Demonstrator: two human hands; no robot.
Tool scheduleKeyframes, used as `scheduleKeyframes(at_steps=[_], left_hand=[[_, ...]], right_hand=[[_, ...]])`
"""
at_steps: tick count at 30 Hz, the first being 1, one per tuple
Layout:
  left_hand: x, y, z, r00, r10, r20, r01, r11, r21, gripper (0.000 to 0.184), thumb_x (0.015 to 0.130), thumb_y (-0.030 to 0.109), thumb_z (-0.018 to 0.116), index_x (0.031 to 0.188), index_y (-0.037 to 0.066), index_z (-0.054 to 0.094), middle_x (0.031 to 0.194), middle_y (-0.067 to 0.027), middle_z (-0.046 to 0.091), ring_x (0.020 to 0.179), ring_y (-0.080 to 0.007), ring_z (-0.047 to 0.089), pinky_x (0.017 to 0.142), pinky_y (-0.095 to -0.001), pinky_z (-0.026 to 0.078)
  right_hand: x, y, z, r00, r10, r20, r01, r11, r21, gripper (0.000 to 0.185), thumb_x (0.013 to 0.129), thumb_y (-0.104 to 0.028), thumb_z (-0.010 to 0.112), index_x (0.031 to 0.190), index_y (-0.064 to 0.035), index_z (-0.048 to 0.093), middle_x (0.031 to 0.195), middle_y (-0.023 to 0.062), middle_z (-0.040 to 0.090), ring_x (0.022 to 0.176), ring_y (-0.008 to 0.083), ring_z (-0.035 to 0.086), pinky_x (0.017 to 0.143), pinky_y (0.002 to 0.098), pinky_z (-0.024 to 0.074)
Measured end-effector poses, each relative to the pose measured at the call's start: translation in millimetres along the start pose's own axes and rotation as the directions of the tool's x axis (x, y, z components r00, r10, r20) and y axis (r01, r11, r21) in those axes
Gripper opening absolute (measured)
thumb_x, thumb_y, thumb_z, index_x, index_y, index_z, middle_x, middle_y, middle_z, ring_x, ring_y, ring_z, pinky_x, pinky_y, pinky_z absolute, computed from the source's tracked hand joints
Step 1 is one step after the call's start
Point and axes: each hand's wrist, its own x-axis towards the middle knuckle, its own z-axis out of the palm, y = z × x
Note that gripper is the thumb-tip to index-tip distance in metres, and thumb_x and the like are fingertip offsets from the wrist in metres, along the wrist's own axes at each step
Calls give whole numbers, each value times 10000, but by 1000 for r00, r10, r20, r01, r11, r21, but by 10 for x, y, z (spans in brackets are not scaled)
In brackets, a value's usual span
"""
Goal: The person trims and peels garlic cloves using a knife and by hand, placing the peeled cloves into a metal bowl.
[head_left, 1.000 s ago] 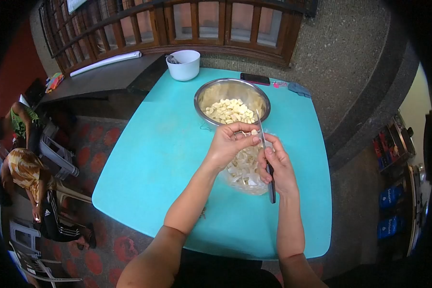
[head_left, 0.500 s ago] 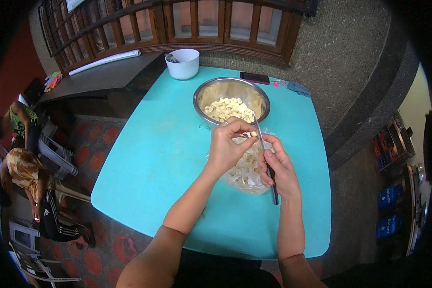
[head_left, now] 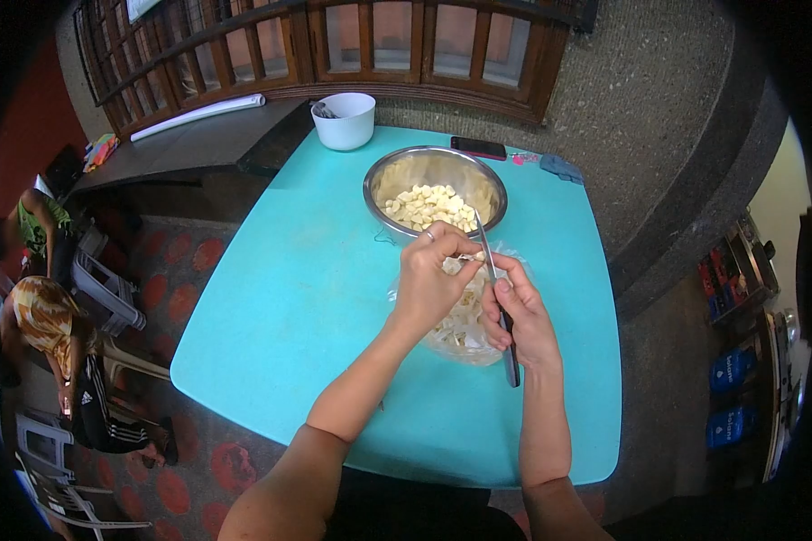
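My left hand (head_left: 429,279) pinches a small pale garlic clove (head_left: 479,257) between thumb and fingertips. In my right hand (head_left: 530,320) is a knife (head_left: 512,361), its dark handle in the palm and its blade pointing up and away, close against the clove. Both hands are over a clear plastic bag (head_left: 469,347) that holds pale skins or pieces; part of it is hidden behind them. Just beyond stands a steel bowl (head_left: 370,191) with many peeled cloves (head_left: 429,206) in it.
The turquoise table (head_left: 271,298) carries a white bowl (head_left: 345,126), a black phone (head_left: 478,147) and a grey-blue cloth (head_left: 561,168) at the far side. Two people sit at the left near plastic chairs (head_left: 108,293). A textured wall (head_left: 641,108) borders the far right.
Both hands stay in nearly the same place over the bag. The left fingers and the clove have shifted slightly against the knife blade.
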Motion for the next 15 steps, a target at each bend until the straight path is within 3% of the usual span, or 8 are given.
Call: scheduleKeyframes(at_steps=[6, 10, 15], left_hand=[[21, -12, -31, 981, -174, 88, 190, 953, -238, 185, 661, -50, 734, 822, 11, 667, 831, -63, 631, 820, -134, 619, 732, -253, 529], [23, -112, -51, 945, -251, 210, 325, 795, -512, 199, 722, -61, 700, 908, -10, 650, 868, -63, 639, 848, -107, 608, 757, -241, 526], [56, -117, -79, 894, -339, 291, 446, 716, -537, 192, 753, -57, 671, 940, -30, 638, 866, -50, 637, 796, -80, 602, 697, -214, 512]], right_hand=[[0, 3, -49, 1000, 3, 4, -3, 996, 94, 366, 966, -251, 442, 1287, -86, 378, 635, 1, 405, 372, 42, 325, 327, 189, 267], [1, -13, -91, 1000, -5, -11, 6, 995, 96, 352, 970, -231, 435, 1283, -76, 396, 641, -2, 418, 387, 41, 328, 344, 189, 273], [-19, -39, -75, 1000, 6, -21, -6, 1000, -5, 402, 963, -224, 449, 1329, -90, 350, 632, -3, 431, 384, 41, 345, 351, 191, 283]])
